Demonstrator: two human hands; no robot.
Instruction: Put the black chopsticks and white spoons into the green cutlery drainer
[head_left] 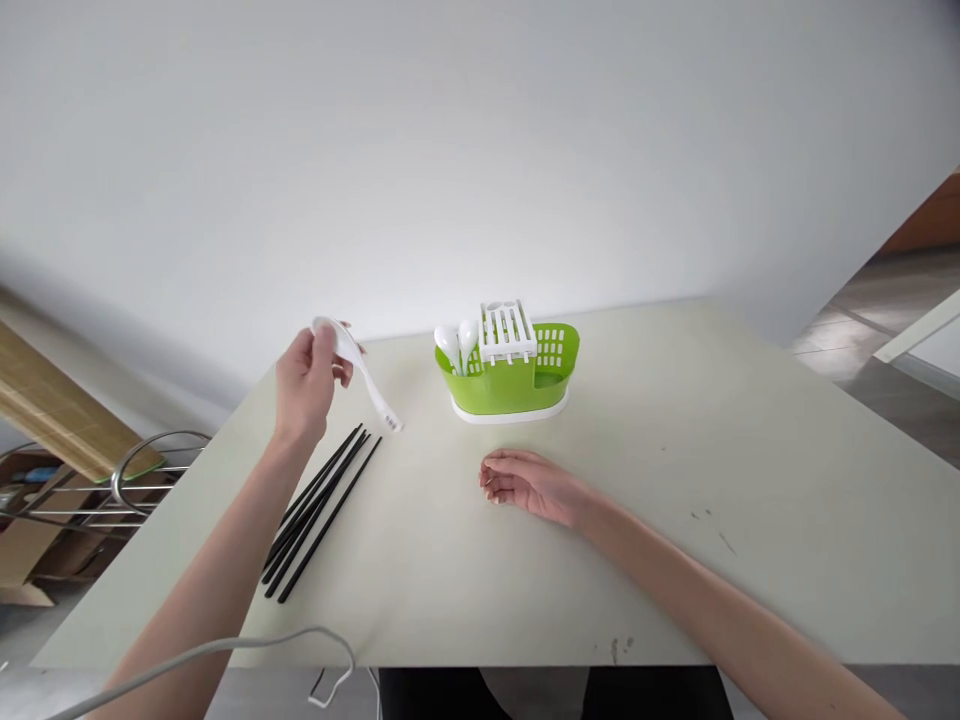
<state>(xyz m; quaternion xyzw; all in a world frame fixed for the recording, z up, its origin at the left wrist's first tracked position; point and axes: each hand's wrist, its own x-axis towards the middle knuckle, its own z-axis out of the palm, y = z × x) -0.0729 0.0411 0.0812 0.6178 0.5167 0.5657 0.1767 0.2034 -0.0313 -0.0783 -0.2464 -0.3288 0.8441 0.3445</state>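
My left hand is closed on a white spoon, gripping it by the bowl end above the table. The handle slants down to the right, with a small dark mark near its tip. My right hand rests on the table, its fingers loosely curled and partly hidden; whether anything is in them does not show. Behind it stands a green utensil holder with a white base and a white slatted top. Two white spoons stand upright in its left compartment. Several black chopsticks lie beside my left forearm.
The pale table backs onto a white wall. A grey cable crosses the front left edge over my left forearm. Left of the table are a metal rack and a cardboard box on the floor.
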